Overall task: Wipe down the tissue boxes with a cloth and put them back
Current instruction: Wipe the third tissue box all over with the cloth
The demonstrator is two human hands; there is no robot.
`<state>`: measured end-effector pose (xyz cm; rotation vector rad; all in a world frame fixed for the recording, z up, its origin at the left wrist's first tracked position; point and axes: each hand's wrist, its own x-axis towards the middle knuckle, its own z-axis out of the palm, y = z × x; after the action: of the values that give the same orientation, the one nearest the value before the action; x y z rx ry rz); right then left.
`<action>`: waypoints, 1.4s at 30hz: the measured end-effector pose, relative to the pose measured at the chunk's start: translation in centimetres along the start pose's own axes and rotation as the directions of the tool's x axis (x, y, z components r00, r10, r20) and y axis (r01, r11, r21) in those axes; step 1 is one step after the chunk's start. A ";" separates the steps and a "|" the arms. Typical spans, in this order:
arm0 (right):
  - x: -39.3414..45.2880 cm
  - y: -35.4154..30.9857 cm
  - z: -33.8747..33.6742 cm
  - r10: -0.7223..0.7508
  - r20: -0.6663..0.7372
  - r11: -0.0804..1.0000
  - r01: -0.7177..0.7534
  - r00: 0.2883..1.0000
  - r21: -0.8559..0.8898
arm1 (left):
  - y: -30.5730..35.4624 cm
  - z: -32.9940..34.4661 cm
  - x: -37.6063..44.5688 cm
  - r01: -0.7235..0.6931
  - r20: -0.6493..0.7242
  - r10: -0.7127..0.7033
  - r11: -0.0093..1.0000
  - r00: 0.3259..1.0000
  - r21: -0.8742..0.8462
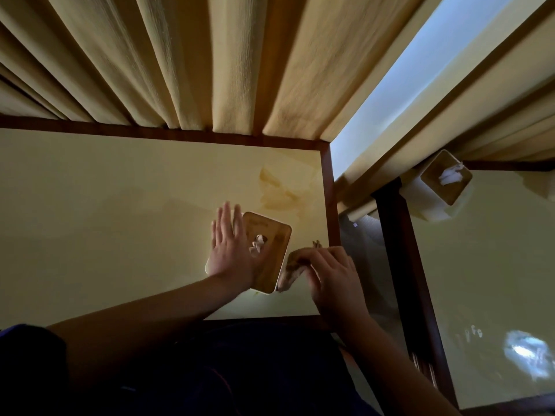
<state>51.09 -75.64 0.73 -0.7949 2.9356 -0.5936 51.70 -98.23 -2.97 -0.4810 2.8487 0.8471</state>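
Fingers on the left hand are lying straight, pressing the tissue box onto the table. Right hand is pinching the cloth against the box's right side; second tissue box is sitting well apart.

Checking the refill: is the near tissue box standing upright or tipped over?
Upright. The near box sits flat on the table, its wooden lid facing up with a tissue poking out.

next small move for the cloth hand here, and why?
Probably drag the cloth along the tissue box's right side wall. The right hand already presses it there, and the left hand lies flat on the lid, steadying the box on the table.
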 end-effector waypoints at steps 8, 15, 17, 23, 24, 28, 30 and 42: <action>-0.6 0.1 -0.8 -0.012 -0.081 0.992 0.002 0.997 -0.125 | 1.7 -0.1 -0.5 0.087 0.343 -0.171 0.965 0.924 0.247; 2.3 -0.5 0.8 -0.002 0.126 0.997 0.012 0.992 -0.081 | 0.6 -1.6 1.4 -0.356 0.568 0.125 0.880 0.814 0.316; 2.8 -0.5 1.9 0.034 0.145 0.995 -0.020 0.989 -0.096 | 0.2 -1.2 1.1 -0.333 0.507 0.187 0.918 0.841 0.214; 1.8 -1.1 2.7 0.066 0.027 0.994 -0.064 0.997 -0.085 | -0.1 1.1 -0.1 -0.243 0.137 0.232 0.967 0.963 0.073; 1.5 -1.2 2.5 0.059 0.057 0.995 -0.054 0.997 -0.086 | -0.2 1.5 -0.3 -0.252 0.115 0.240 0.963 0.964 0.098; -0.3 -1.7 1.6 0.110 0.144 0.981 -0.084 0.983 -0.174 | -0.3 2.7 -0.3 -0.238 0.027 0.236 0.958 0.971 0.162; -0.8 -1.9 1.3 0.145 0.156 0.968 -0.108 0.977 -0.225 | -0.3 3.0 -0.2 -0.240 -0.012 0.244 0.959 0.970 0.153; 7.7 -4.1 1.1 0.267 0.194 0.940 -0.211 0.944 -0.268 | -1.0 3.8 0.0 -0.295 -0.088 0.308 0.945 0.947 0.140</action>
<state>46.50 -83.09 1.66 -0.4667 2.8585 -0.1139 52.22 -96.92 -6.66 -0.0756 3.1039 0.6961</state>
